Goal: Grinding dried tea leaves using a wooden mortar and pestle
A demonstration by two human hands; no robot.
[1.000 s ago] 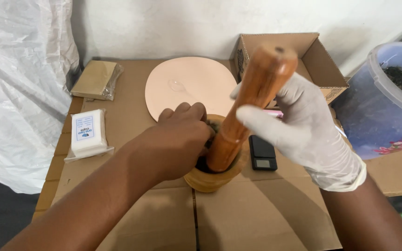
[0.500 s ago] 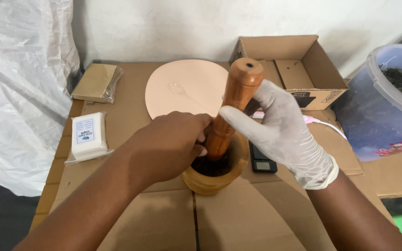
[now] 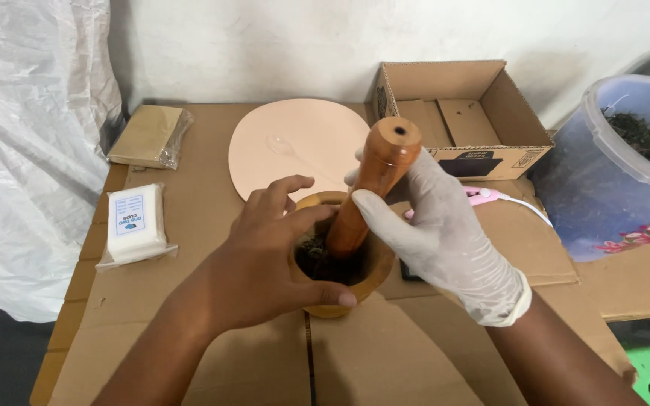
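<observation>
Head view: my left hand (image 3: 265, 259) cups the wooden mortar (image 3: 340, 259) at mid-table, bare grip wrapped round its near rim, thumb low on the wall. My gloved right hand (image 3: 438, 233) holds the wooden pestle (image 3: 370, 188), grip closed on its shaft, tip down in the dark herb. Best practice, I judge: brace the mortar, press and twist, short strokes

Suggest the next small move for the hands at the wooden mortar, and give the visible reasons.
Probably press the pestle straight down. The gloved right hand grips its shaft, the tip sits tilted in dark material inside the mortar, and the bare left hand cups the rim, steadying it.
</observation>
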